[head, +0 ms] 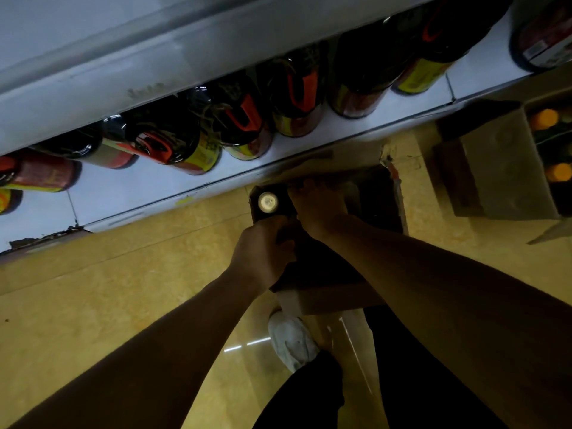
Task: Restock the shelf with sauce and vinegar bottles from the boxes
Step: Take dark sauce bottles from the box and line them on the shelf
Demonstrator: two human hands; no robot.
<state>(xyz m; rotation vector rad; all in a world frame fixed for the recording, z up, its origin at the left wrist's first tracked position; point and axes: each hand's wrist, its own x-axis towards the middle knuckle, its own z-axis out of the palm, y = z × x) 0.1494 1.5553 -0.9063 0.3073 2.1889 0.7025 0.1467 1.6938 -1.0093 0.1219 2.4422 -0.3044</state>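
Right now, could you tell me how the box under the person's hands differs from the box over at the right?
The near box sits directly below both hands, left hand gripping a dark bottle with a pale cap; the far box stands untouched. The near box's inside looks dark, its contents unclear; the far box shows orange caps. Both are brown cardboard, open, on the tiled floor beside the shelf.

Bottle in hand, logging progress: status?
Left hand grips dark bottle over open box. Right hand inside box, grip unclear. Shelf front clear.
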